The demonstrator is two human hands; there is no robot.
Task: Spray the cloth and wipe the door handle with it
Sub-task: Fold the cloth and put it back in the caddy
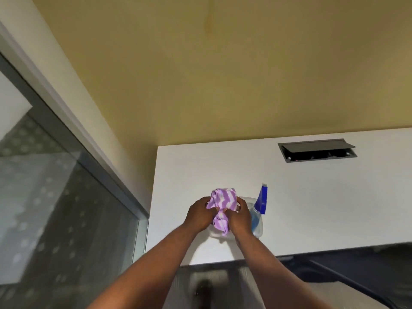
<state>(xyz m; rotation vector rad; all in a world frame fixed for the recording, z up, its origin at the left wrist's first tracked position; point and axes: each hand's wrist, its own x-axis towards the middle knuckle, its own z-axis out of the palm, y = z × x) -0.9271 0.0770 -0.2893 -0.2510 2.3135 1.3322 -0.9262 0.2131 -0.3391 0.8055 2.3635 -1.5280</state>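
Observation:
A purple and white striped cloth [223,205] is bunched up between both hands over the white table [312,201]. My left hand [199,216] grips its left side and my right hand [239,216] grips its right side. Just to the right, a spray bottle [260,201] with a blue trigger head and pale blue liquid stands in a clear plastic tub [258,233], which my hands partly hide. No door handle is in view.
A glass panel [55,208] in a grey frame runs along the left. A yellow wall [223,74] stands behind the table. A grey cable box [316,150] with its lid raised is set into the tabletop at the back right. The table's near edge meets dark floor.

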